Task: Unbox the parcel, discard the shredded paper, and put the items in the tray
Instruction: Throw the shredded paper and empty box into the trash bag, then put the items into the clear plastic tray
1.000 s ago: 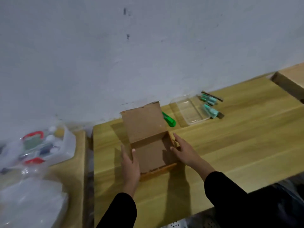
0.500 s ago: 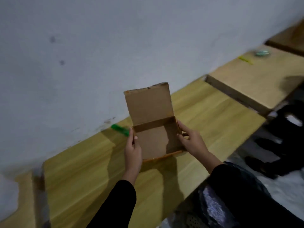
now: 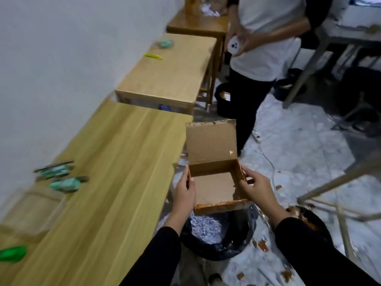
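Note:
I hold an open brown cardboard box off the right edge of the wooden table, its lid flap standing up and its inside bare. My left hand grips its left wall and my right hand grips its right wall. Directly below the box stands a bin with a black liner holding white shredded paper. On the table at the left lie blurred teal items and a clear tray; a green object sits at the near left edge.
A person in a white shirt stands just beyond the box, holding a white device. More wooden tables line the wall behind. Metal table legs and a second dark bin stand at the right on a littered floor.
I have lifted the box off the table and carried it right, past the table's edge, to above the bin. My view has swung right with it. Both hands keep their grip.

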The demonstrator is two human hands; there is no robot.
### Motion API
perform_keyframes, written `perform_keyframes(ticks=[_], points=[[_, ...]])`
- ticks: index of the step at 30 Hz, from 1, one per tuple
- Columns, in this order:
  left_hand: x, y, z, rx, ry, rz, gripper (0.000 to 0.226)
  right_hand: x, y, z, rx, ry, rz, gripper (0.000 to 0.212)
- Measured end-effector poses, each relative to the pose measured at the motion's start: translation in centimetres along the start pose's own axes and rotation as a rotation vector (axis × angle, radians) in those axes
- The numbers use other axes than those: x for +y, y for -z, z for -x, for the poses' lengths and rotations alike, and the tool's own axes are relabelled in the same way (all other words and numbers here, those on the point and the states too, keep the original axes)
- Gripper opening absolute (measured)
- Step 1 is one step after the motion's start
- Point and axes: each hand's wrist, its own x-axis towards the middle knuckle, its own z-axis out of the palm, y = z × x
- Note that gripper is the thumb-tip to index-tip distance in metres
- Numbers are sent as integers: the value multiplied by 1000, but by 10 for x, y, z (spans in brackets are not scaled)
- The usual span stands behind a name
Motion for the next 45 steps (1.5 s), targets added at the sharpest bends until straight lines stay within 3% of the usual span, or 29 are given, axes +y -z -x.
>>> perform_keyframes(ticks=[4, 10, 14, 21, 26, 33, 38, 45], points=[[-26, -48, -21, -112, 95, -73, 49, 59, 1, -6, -66, -115, 30, 47], [-83, -83, -58, -103, 269, -130, 49, 120, -33, -28, -230, -171, 97, 43], [-113, -92, -75, -133, 360, -282, 52, 150, -57, -38, -369, -256, 126, 54], [-126, -98, -75, -155, 359, -395, 51, 165, -73, -38, -437, -285, 199, 61], [-100, -90, -68, -164, 285, -380, 50, 129, -63, -37, -420, -236, 187, 61], [-35, -35, -51, -123, 101, -349, 50, 22, -42, -38, -354, -85, 199, 57], [4, 42, -33, 52, -20, -363, 48, -67, -55, -36, -300, 110, 233, 53], [1, 178, -17, 467, 70, -363, 44, -181, -130, -35, -440, 350, 228, 57]])
